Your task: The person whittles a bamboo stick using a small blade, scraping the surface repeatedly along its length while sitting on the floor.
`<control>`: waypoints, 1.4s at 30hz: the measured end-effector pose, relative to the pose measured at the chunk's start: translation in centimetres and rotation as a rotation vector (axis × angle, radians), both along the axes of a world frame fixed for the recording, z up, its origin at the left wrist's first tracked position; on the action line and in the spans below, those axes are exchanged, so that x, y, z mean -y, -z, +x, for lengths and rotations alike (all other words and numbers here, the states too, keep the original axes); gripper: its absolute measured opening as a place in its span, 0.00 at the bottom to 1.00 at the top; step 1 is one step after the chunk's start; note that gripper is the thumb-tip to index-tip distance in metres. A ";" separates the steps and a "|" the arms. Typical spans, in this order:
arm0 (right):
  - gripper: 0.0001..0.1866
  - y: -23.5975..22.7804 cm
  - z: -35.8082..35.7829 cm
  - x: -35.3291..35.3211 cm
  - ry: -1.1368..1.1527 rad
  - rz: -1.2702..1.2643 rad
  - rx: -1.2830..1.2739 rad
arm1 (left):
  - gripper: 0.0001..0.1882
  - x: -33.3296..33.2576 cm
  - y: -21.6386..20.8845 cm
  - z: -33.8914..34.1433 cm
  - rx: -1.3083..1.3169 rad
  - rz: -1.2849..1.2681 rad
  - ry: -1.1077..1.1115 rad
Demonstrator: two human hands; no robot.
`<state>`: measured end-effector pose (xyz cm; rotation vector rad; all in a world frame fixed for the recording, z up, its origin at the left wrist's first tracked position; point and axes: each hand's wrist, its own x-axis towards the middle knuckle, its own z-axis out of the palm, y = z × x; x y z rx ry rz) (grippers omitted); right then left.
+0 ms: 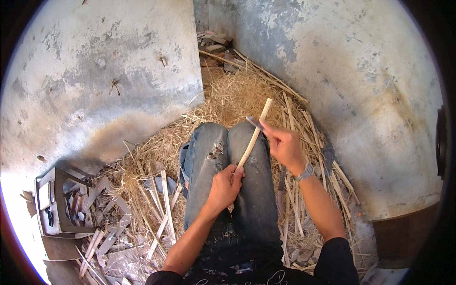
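Note:
A pale split strip, wood or bamboo, (248,150) slants up and away over my knees in worn jeans (204,156). Its near end is in my left hand (225,188), the fingers wrapped round it. My right hand (286,148), with a metal watch on the wrist, is closed round a knife (253,122). The dark blade lies across the upper part of the strip and touches it; the handle is hidden in my fist. Beyond the blade, the strip's far end sticks out free.
Curly shavings (232,95) heap up past my knees. Long strips (311,133) lie along the right wall (375,109), and more strips (167,204) lie left of my legs. A wooden box frame (51,199) stands at the left, scraps beside it. A pale panel (109,61) rises ahead left.

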<state>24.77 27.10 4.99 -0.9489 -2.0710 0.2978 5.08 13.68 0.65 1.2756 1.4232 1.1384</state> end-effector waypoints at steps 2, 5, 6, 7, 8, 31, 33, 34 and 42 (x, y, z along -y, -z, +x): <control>0.22 -1.0 -1.1 -2.3 0.088 0.109 0.140 | 0.16 0.1 -0.1 0.0 -0.022 0.014 -0.009; 0.21 -1.2 -2.8 -5.1 0.112 0.100 0.127 | 0.17 0.1 0.5 0.0 -0.032 0.027 -0.027; 0.21 -0.9 -3.0 -5.0 0.114 0.097 0.128 | 0.18 0.1 0.6 -0.1 -0.026 0.031 -0.039; 0.21 -0.8 -3.2 -5.0 0.111 0.099 0.081 | 0.18 0.1 0.6 -0.1 -0.020 0.029 -0.042; 0.21 -0.6 -3.3 -4.9 0.108 0.101 0.034 | 0.17 0.2 0.5 -0.1 -0.018 0.018 -0.042; 0.18 0.3 -1.2 -1.4 0.103 0.038 -0.014 | 0.20 -0.5 1.3 -1.3 0.331 -0.189 0.161; 0.17 -0.6 -1.5 -4.3 0.199 0.218 0.029 | 0.20 -0.4 1.2 -1.1 0.272 -0.171 0.101; 0.17 -0.5 -1.4 -5.2 0.201 0.220 0.027 | 0.20 -0.3 1.2 -0.9 0.270 -0.169 0.103; 0.24 1.4 -1.8 1.2 -0.082 0.097 0.145 | 0.20 0.0 1.6 -0.2 -0.040 0.014 -0.014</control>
